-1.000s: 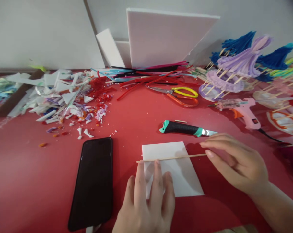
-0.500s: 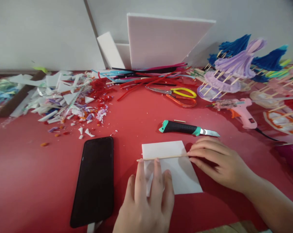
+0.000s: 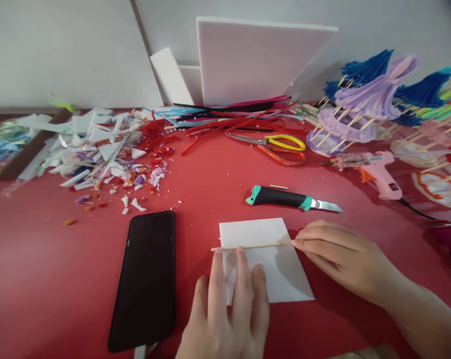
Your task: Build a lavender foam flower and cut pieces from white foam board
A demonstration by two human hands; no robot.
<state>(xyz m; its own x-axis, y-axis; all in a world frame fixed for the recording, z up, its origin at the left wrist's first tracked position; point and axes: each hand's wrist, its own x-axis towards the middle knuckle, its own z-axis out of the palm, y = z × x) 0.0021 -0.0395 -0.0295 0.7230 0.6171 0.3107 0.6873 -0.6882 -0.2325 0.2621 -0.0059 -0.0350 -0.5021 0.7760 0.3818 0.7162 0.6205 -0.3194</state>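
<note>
A thin wooden stick [image 3: 263,245] lies across a white foam sheet [image 3: 285,274] on the red table. My left hand [image 3: 229,304] is open, its fingers spread over the sheet's left side, with two fingertips against the stick near its left end. The fingers of my right hand [image 3: 341,254] pinch the stick's right end just past the sheet's right edge. Beyond the sheet rests a utility knife [image 3: 285,198] with a black and green handle, blade out and pointing right.
A black phone [image 3: 145,279] lies at left. Scissors [image 3: 272,145], pipe cleaners [image 3: 225,119] and foam scraps [image 3: 102,139] lie farther back. A pink glue gun [image 3: 378,172] and small carousel-like crafts [image 3: 352,119] stand at right. A white board [image 3: 263,62] leans on the wall.
My right fingers have drawn closer together at the stick's end and moved slightly right. The left hand keeps its place on the sheet. The view has shifted slightly.
</note>
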